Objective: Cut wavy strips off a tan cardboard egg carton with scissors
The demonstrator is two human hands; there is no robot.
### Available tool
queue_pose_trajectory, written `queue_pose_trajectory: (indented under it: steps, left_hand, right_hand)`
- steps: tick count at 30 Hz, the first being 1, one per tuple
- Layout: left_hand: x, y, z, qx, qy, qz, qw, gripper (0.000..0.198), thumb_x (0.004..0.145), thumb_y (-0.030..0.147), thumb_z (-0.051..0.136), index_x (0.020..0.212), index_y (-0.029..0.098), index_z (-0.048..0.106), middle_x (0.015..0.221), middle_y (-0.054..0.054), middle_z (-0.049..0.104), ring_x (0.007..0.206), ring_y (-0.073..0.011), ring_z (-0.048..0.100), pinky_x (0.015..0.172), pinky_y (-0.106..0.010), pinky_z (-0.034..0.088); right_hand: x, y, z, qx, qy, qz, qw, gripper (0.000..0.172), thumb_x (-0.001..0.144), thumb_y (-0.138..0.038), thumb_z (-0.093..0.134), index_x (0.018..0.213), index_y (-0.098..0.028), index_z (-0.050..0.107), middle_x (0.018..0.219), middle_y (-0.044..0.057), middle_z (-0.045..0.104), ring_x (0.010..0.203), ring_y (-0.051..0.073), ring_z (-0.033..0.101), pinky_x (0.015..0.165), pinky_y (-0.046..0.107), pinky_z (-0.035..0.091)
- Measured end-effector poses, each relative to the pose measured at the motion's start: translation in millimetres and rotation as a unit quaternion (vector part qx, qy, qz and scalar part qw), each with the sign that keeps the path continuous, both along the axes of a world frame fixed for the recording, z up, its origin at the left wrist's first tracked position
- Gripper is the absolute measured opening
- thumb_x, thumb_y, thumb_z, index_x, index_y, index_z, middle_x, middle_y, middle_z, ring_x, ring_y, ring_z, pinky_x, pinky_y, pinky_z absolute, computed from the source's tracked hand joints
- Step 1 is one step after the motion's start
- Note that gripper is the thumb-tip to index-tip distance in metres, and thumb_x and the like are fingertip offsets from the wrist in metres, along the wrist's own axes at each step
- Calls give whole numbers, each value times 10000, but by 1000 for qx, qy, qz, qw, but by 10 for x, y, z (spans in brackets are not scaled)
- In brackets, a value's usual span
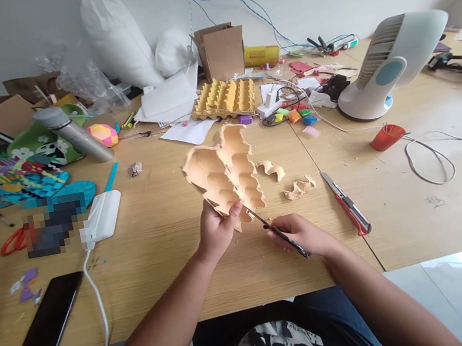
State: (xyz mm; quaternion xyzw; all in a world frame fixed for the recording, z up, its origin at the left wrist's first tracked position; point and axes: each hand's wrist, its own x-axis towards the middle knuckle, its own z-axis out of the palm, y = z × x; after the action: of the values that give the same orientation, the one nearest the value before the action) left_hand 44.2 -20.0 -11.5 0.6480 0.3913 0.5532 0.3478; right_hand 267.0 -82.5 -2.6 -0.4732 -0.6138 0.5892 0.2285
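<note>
My left hand (218, 228) grips the near edge of a torn, light-orange egg carton (213, 173), thumb on top, holding it tilted above the table. In my right hand (298, 232) is a pair of black-handled scissors (286, 239), seen nearly edge-on. Their blades reach the carton's near edge beside my left thumb. Two cut-off carton scraps, a small curved scrap (272, 170) and a longer jagged scrap (299, 187), lie to the right. Further right lies a red utility knife (347, 205) with its blade out.
A yellow egg tray (225, 98) and a cardboard box (222, 50) stand at the back. On the right are a white fan (391, 69), a tipped red cup (387, 137) and a looped cable. A white power strip (105, 216) and a black tablet (46, 328) lie left.
</note>
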Motion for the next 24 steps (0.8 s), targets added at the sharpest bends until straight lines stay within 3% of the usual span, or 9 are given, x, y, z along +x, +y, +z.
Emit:
queue_pose_trajectory:
  steps: [5,14,20,24]
  left_hand:
    - [4,23,-9,-52,-44,-4,998,444,906,407,692,1287,221,560,1290,-101,670,1240,-230,624,1073,-370,496]
    - [44,13,3,-78,-48,-26,995,387,946,426,628,1283,249,556,1294,-81,662,1230,-222,618,1053,-360,503]
    - [65,19,0,-102,-19,-28,994,342,940,445,619,1209,233,608,1161,-77,704,1119,-237,656,965,-370,544]
    - [66,22,-3,-93,-19,-14,995,328,895,435,683,1138,224,618,1036,-71,722,1060,-244,682,935,-363,553]
  right_hand:
    - [-33,6,-23,8,13,-7,1000,495,929,-634,554,695,-202,492,618,-33,514,567,110,427,533,257,306]
    - [-83,17,-17,18,17,-40,999,540,903,-689,552,675,-210,453,565,-45,465,534,101,389,504,258,264]
    - [-122,-1,-33,-15,44,-68,997,561,877,-724,564,672,-211,468,535,-42,487,488,97,395,470,257,272]
    - [-149,8,-53,-40,59,-90,993,565,865,-740,564,718,-194,544,552,-24,536,501,112,470,480,251,327]
